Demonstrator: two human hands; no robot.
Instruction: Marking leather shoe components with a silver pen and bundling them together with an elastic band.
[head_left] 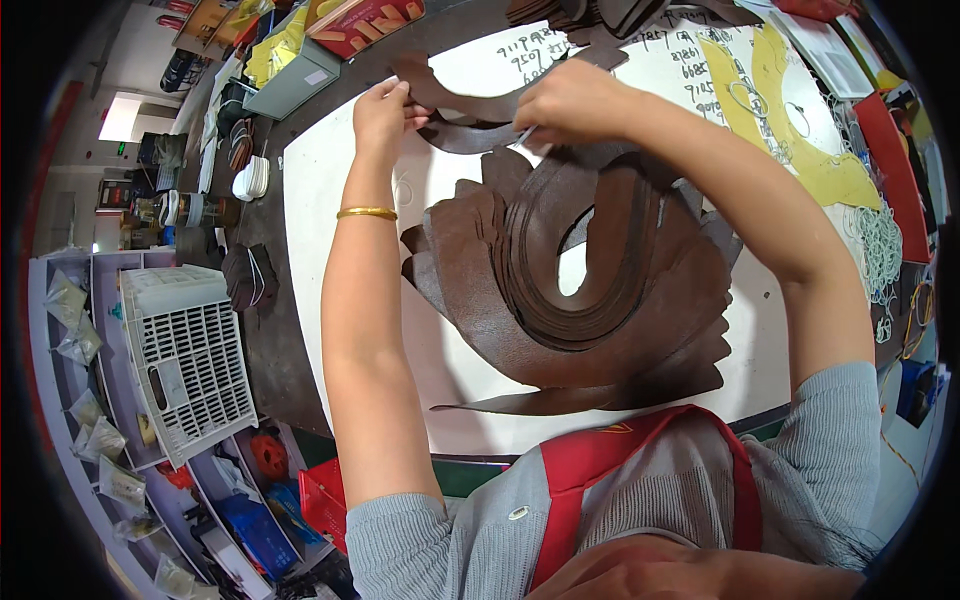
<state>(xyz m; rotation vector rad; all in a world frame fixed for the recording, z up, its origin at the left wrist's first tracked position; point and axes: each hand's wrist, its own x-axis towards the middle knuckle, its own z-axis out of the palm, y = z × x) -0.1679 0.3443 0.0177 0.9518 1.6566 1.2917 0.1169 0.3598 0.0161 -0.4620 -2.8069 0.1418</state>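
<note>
Near the far side of the white board (320, 230), my left hand (385, 118) pinches the left end of a curved brown leather piece (465, 102). My right hand (575, 105) is closed at that piece's right part, around a thin silvery pen-like tool (526, 136) whose tip points down and left. Another curved brown strip (465, 140) lies just below the held piece. Closer to me, a large fanned pile of U-shaped brown leather pieces (480, 250) overlaps in layers. One loose leather piece (540, 402) pokes out at the pile's near edge.
More dark leather pieces (630, 20) lie at the far edge. Yellow sheets (800, 130) and tangled pale cord (870, 260) are on the right. A grey box (290, 88) stands far left, and a white slatted crate (195, 360) sits left beside shelves with small bags.
</note>
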